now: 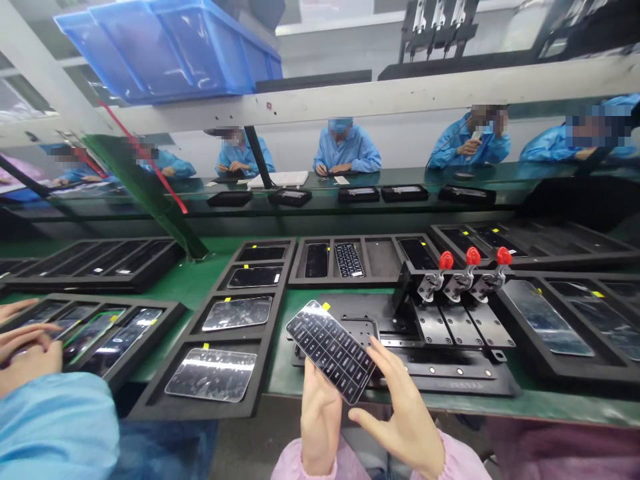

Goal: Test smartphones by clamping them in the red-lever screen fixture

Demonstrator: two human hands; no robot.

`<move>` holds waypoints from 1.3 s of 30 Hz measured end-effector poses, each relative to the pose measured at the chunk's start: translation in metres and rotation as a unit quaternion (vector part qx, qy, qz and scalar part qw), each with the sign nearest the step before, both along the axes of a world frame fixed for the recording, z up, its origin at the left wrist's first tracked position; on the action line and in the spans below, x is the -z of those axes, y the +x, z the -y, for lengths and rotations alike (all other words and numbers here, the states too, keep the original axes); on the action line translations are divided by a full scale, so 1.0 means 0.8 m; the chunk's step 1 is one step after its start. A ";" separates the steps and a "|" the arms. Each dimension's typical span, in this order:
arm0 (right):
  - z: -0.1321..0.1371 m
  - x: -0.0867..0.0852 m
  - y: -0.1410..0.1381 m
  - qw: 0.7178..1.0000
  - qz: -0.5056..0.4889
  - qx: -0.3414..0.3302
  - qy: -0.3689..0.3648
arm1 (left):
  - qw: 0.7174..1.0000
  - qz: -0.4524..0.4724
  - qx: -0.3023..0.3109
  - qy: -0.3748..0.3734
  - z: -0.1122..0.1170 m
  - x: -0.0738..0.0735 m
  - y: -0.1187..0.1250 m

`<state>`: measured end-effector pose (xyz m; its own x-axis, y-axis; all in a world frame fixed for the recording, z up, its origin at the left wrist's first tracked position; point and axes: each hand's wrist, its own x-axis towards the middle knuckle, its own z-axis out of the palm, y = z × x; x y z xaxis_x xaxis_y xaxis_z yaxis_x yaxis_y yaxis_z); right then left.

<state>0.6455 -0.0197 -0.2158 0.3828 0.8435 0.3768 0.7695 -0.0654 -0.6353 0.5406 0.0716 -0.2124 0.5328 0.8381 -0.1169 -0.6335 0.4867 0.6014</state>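
**Black glass panel (pixel 331 351) held up over a fixture plate (pixel 450 373)**

Near centre, the left hand (pixel 320 427) supports the panel from below, its fingers hidden behind it; the right hand (pixel 400 413), fingers spread, touches its edge. A yellow tab (pixel 326 306) marks one corner; the printed grid is unreadable. Near left, a compartmented black tray (pixel 150 410) keeps panels apart, apparently against scratching, beside a neighbour's hands (pixel 27 343). Right, red-knobbed toggle clamps (pixel 467 267) stand on the fixture. Far off, a co-worker in a blue gown (pixel 345 150) sits across the line.

The left hand (pixel 320 420) stands upright at lower centre, fingers closed in a grip. The right hand (pixel 403 407) is raised just beside it, open, fingers extended and spread. Both wrists emerge from gathered pink sleeves (pixel 457 460).
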 end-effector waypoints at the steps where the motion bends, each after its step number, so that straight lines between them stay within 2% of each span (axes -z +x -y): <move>1: -0.007 -0.003 0.001 1.000 0.006 -0.004 -0.011 | 1.000 0.007 -0.003 -0.006 0.000 0.001 0.003; 5: -0.033 -0.006 0.013 0.999 -0.007 -0.035 -0.032 | 1.000 0.029 -0.003 -0.011 0.000 0.003 0.013; 10: -0.044 -0.002 0.030 0.996 -0.074 -0.051 0.010 | 0.998 0.067 0.006 -0.009 0.002 0.004 0.019; 13: -0.043 -0.004 0.040 0.994 -0.091 -0.046 0.034 | 0.998 0.048 0.027 -0.005 0.001 0.005 0.016; 16: -0.042 -0.006 0.051 0.992 -0.104 -0.053 0.048 | 0.998 -0.014 0.057 -0.002 -0.002 0.010 0.006; 18: -0.042 -0.005 0.059 0.990 -0.112 -0.064 0.051 | 0.993 -0.087 0.081 -0.007 -0.006 0.015 -0.004; 22: -0.042 0.001 0.071 0.989 -0.109 -0.087 0.044 | 0.961 -0.250 0.115 0.022 -0.020 0.025 -0.023; 25: -0.045 0.004 0.076 0.989 -0.092 -0.106 0.035 | 0.939 -0.314 0.124 0.069 -0.030 0.030 -0.033; 29: -0.050 0.006 0.078 0.986 -0.086 -0.142 0.030 | 0.915 -0.360 0.124 0.133 -0.039 0.028 -0.046; 32: -0.053 0.006 0.081 0.986 -0.083 -0.139 0.026 | 0.891 -0.399 0.110 0.188 -0.042 0.022 -0.055; 35: -0.056 0.005 0.084 0.989 -0.070 -0.132 0.018 | 0.873 -0.422 0.075 0.232 -0.044 0.019 -0.062; 39: -0.062 0.000 0.087 0.989 -0.054 -0.138 0.005 | 0.866 -0.430 0.007 0.254 -0.049 0.019 -0.072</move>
<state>0.7154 0.0297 -0.2162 0.1779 0.9176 0.3555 0.6842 0.1443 -0.7149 0.4833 0.1111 -0.2276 0.4424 0.8919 -0.0938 0.1588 0.0250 0.9870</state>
